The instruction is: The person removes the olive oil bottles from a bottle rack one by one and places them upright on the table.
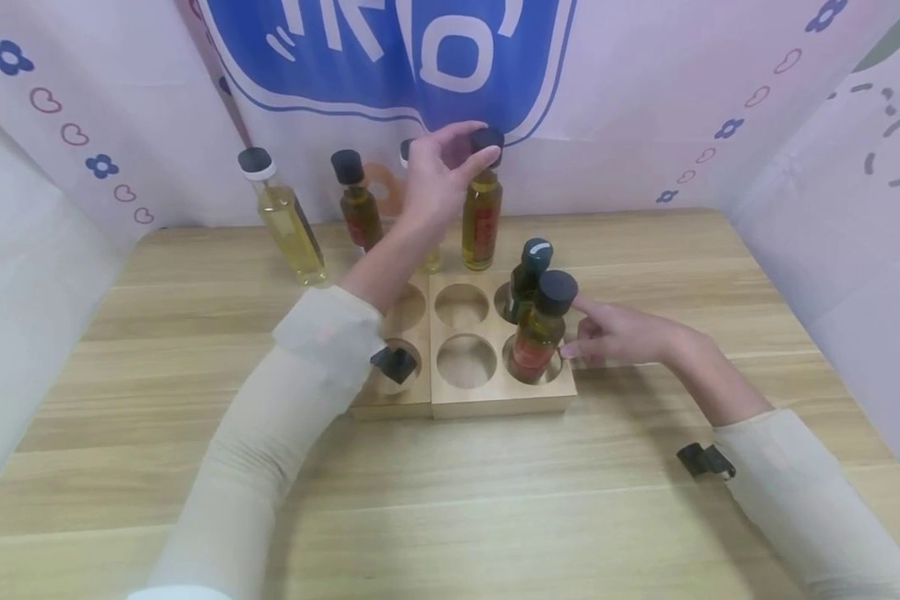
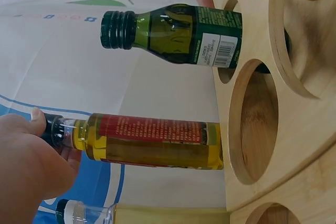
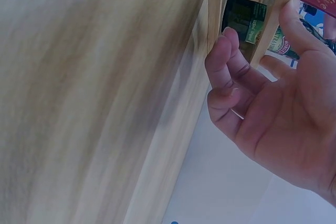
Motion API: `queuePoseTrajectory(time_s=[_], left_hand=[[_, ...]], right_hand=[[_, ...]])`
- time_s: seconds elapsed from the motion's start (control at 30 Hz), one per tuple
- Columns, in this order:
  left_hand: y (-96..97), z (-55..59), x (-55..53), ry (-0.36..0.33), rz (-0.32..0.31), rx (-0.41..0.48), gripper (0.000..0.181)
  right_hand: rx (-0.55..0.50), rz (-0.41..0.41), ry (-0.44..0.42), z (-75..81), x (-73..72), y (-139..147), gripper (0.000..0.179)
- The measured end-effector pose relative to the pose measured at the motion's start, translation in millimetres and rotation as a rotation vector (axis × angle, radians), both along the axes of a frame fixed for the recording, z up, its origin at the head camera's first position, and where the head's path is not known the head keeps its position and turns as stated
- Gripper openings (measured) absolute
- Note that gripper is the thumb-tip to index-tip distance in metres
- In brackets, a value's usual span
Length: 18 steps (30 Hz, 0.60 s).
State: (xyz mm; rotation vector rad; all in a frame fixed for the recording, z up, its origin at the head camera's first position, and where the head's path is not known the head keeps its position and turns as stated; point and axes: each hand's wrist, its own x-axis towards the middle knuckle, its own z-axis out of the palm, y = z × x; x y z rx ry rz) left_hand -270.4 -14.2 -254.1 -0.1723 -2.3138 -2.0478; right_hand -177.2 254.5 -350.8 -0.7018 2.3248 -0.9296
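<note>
My left hand (image 1: 437, 175) pinches the black cap of an oil bottle (image 1: 482, 229) with a red label. That bottle stands upright just behind the wooden rack (image 1: 502, 407); whether its base touches the table is unclear. My right hand (image 1: 621, 333) is at the rack's right side, fingers loosely bent. In the right wrist view its thumb (image 3: 295, 24) lies by the rack's upper edge. A black-capped, red-labelled oil bottle (image 1: 536, 342) sits in the front right hole, and a green bottle (image 2: 173, 35) in the hole behind it.
Behind the rack, a clear bottle of pale oil (image 1: 292, 233) and a black-capped bottle (image 1: 361, 212) stand to the left. Another pale-oil bottle (image 2: 168, 214) is mostly hidden by my left hand. A printed cloth (image 1: 607, 100) hangs behind the wooden table (image 1: 495, 508).
</note>
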Motion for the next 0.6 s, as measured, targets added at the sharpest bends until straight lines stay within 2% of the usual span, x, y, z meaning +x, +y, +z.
queuePoseTrajectory(time_s=[0.43,0.6], left_hand=[[7.7,-4.9,-3.8,-0.022,0.030,0.007,0.041],[8.3,-6.8,-6.1,-0.021,0.052,-0.025,0.042]], right_hand=[[0.004,0.003,0.009,-1.6,0.5,1.1,0.090],[0.003,0.004,0.012,-1.5,0.6,1.3,0.089]])
